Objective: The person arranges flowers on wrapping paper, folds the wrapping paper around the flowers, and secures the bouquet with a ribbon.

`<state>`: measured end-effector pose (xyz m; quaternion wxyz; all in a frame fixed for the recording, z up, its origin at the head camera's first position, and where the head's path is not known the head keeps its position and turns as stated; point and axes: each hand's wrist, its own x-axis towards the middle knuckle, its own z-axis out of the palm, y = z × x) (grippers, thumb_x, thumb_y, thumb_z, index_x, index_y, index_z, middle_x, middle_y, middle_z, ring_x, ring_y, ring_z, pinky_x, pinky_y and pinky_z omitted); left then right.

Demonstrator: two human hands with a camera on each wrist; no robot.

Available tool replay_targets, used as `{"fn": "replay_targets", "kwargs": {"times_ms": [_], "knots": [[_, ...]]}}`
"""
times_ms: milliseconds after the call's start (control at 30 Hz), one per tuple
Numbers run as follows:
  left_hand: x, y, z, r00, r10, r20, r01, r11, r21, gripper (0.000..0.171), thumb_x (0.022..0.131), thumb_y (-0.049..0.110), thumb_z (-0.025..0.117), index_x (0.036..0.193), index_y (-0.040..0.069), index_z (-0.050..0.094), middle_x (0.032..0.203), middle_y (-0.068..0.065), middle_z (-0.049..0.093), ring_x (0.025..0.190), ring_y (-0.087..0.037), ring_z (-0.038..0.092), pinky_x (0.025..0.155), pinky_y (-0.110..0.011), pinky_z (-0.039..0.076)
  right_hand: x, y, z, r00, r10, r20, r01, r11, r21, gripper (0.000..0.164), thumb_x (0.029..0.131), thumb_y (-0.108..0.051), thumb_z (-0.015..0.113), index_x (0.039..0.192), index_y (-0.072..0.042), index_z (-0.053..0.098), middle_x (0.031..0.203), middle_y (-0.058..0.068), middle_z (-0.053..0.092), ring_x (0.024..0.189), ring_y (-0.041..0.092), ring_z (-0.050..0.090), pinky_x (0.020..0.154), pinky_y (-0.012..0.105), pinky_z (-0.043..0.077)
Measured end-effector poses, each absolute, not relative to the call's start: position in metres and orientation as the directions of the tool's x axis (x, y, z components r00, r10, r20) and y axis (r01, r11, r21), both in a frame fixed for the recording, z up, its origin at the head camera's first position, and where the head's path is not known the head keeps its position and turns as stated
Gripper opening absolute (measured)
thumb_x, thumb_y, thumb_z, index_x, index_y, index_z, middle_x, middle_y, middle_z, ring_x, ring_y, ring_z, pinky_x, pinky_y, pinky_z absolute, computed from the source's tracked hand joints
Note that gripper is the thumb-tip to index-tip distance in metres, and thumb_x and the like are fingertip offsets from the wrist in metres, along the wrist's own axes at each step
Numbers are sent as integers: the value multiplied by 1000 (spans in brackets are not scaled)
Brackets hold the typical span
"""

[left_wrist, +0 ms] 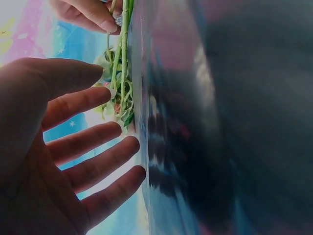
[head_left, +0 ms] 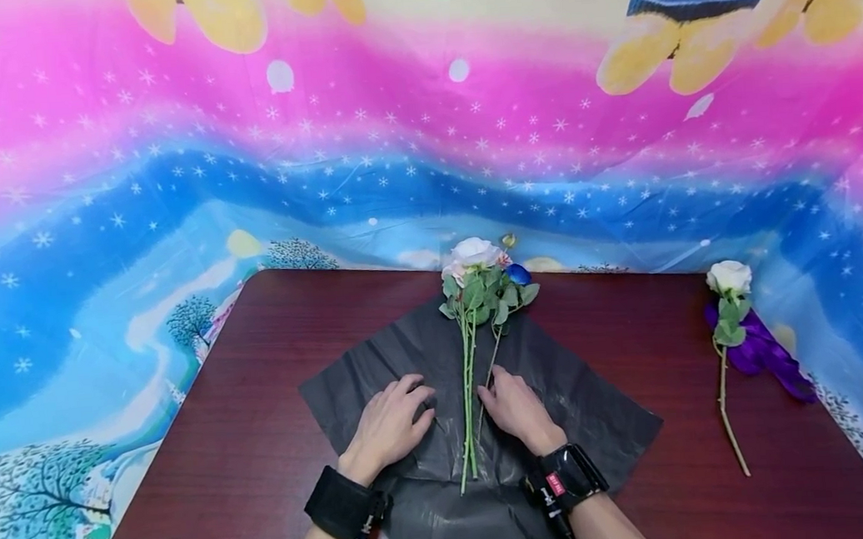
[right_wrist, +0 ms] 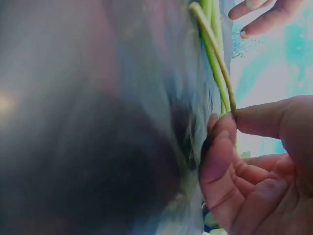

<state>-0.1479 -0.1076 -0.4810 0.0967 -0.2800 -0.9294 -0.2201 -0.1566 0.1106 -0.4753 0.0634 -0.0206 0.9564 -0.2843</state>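
The right hand (head_left: 520, 407) pinches a thin brownish stem (head_left: 493, 351) between thumb and forefinger, its other fingers curled in beneath. That stem slants away from the person, its long axis leaning a little to the right; its cut end points back toward the person, just left of the right hand, and its upper end runs into the leaves beyond both hands. The leaves crowd together there, so which bloom it carries is hard to say.

The left hand (head_left: 393, 422) is spread loosely, fingers apart and holding nothing, close over the black sheet (head_left: 583, 401). Between the hands lie green stems (head_left: 468, 392), nearly straight away from the person, cut ends nearest. Past the fingertips, at their far end, are a pale rose (head_left: 474, 252) and a blue bloom (head_left: 518, 275).

The sheet spreads under both hands on the worktop (head_left: 238, 400). Well to the right of the right hand, a white rose (head_left: 730, 278) points away from the person, beside purple fabric (head_left: 764, 355).
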Motion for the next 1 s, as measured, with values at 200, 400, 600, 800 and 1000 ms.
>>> {"fn": "replay_targets", "kwargs": {"times_ms": [200,400,600,800,1000], "knots": [[-148,-108,-482,-829,477,292,557,749,358,24,88,21,67,111,13,69,121,-11,59,100,-28,60,78,-46,49,-151,106,-476,-983,-140,-115,-62,856,-513,27,93,-13,60,111,6,58,80,12,62,70,23,62,60,37,47],[-148,-107,-481,-825,477,304,563,744,360,23,88,21,68,109,14,69,120,-10,59,99,-28,60,77,-45,49,-144,102,-476,-978,-191,-82,-136,885,-444,22,90,-10,64,103,6,58,79,15,62,71,29,64,59,39,48],[-148,-108,-480,-794,490,360,599,731,325,22,85,19,70,106,12,70,116,-12,60,94,-28,61,72,-44,50,-144,103,-472,-979,-181,-96,-118,884,-453,19,93,-14,60,100,4,58,79,17,62,70,30,63,58,41,47],[-148,-107,-474,-802,487,346,588,743,319,22,87,22,68,108,13,70,118,-11,60,96,-27,61,74,-44,50,-147,109,-469,-987,-122,-105,-57,875,-480,25,97,-19,54,107,3,61,87,15,64,72,29,63,59,40,46],[-146,-107,-471,-820,489,299,567,766,302,25,90,24,65,113,16,68,122,-10,58,101,-26,60,78,-43,49,-147,114,-468,-988,-73,-140,11,853,-523,37,98,-24,53,124,3,56,103,17,65,81,28,63,65,41,47]]}}
